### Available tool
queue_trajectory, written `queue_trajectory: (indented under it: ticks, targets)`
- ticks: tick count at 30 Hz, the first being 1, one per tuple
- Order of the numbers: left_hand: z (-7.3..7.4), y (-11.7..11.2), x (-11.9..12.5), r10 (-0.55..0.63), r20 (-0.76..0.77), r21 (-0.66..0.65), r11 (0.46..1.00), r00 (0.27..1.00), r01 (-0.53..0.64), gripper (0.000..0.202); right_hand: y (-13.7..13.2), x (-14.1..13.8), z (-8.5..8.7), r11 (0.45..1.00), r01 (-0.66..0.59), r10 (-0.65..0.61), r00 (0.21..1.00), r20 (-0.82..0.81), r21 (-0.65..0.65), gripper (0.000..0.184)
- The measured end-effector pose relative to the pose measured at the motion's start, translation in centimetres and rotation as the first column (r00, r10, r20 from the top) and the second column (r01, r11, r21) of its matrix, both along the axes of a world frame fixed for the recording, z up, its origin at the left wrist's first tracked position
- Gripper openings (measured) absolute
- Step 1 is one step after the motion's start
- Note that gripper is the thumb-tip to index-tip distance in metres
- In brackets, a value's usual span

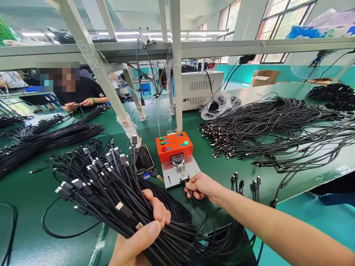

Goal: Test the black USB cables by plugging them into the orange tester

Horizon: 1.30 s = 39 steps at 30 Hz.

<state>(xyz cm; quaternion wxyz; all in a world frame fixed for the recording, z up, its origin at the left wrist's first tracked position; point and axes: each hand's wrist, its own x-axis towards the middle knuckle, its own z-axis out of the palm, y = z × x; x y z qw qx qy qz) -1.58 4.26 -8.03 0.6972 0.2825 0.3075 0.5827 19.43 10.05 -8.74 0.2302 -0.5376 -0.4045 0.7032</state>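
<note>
My left hand [146, 225] is wrapped round a thick bundle of black USB cables [111, 184], their plugs fanned out to the upper left. At the front edge of a metal plate [173, 177], my right hand [201, 187] pinches the end of one black cable [203, 207]; its plug is hidden by the fingers and the plate edge. On the plate sits a small gauge with a digital display [178, 159]. Behind it stands an orange box [174, 143] with green and red buttons, one of them lit green.
A phone [144, 159] and keys [157, 175] lie left of the plate. A large pile of black cables [266, 129] covers the right side. White shelf posts [175, 66] rise behind the orange box. Another person [80, 88] handles cables across the table at left.
</note>
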Motion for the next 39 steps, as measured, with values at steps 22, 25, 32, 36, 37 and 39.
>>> queue_trajectory:
  ticks: [22, 25, 32, 36, 37, 39]
  targets:
    - [4.8, -0.9, 1.5, -0.07, 0.058, -0.041, 0.997, 0.996, 0.072, 0.022, -3.4, -0.1, 1.4, 0.986, -0.084, 0.054, 0.978, 0.199, 0.146, 0.012]
    - [6.0, -1.7, 1.8, -0.039, 0.051, -0.045, 0.998, 0.998, 0.042, 0.031, -5.3, 2.4, 2.9, 0.957, -0.053, -0.031, 0.958, 0.284, 0.285, 0.016]
    - [7.4, -2.7, 3.3, 0.033, -0.031, -0.065, 0.997, 0.999, -0.035, 0.037, -11.9, 9.5, 6.8, 0.852, -0.163, -0.481, 0.135, 0.866, 0.498, 0.034]
    - [7.7, -2.7, 3.6, 0.024, -0.093, -0.065, 0.997, 0.995, -0.03, 0.037, -13.0, 5.4, 5.5, 0.89, -0.188, -0.201, 0.656, 0.727, 0.415, 0.04]
    - [7.7, -2.8, 3.6, 0.025, -0.108, -0.068, 0.997, 0.994, -0.033, 0.038, -12.8, 4.2, 4.7, 0.939, -0.135, -0.083, 0.804, 0.589, 0.315, 0.043]
    - [7.7, -3.2, 3.3, 0.02, -0.126, -0.07, 0.997, 0.992, -0.029, 0.038, -11.9, 2.8, 3.4, 0.998, 0.029, -0.041, 0.978, 0.204, 0.061, 0.045]
